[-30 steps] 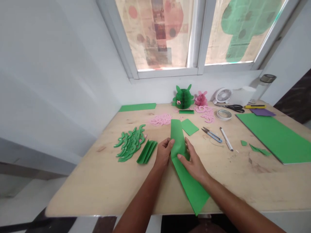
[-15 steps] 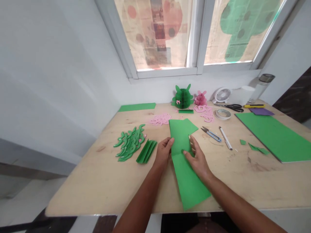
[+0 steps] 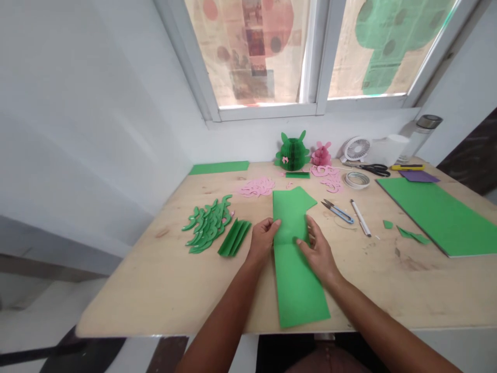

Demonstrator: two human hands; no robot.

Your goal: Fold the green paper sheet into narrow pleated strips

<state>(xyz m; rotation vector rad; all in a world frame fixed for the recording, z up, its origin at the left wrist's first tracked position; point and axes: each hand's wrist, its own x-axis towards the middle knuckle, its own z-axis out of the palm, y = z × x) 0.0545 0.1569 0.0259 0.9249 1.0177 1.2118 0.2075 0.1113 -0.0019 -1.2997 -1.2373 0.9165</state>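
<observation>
Green folded sheet lies between 2 hands on the worktop

A clear bottle (image 3: 417,139) with a metallic lid stands by the wall at the right rear; its contents are hard to make out. Beside it is a white container (image 3: 393,148), its inside hidden from this angle, partly behind a small white fan (image 3: 356,149). The loose pieces lie directly on the wooden worktop (image 3: 155,290).

The long green sheet (image 3: 301,290) lies near the front edge of the worktop, with a crease across it. The left hand (image 3: 264,239) has its thumb and fingers together, clamped on the sheet's left edge. The right hand (image 3: 317,247) has its thumb on the sheet and its fingers apart from the thumb at the right edge; some of its fingertips are hidden. The sheet's upper end overlaps or adjoins a smaller green piece (image 3: 305,198), and their boundary is unclear.

Left of the hands are a pleated green strip (image 3: 234,237) and a heap of curved green cutouts (image 3: 207,224), many hidden under others. To the right lie blue-handled snips (image 3: 338,211) and a white pen (image 3: 361,217). The large green board (image 3: 442,217) is cut off by the right side of the view, and both forearms by the bottom
</observation>
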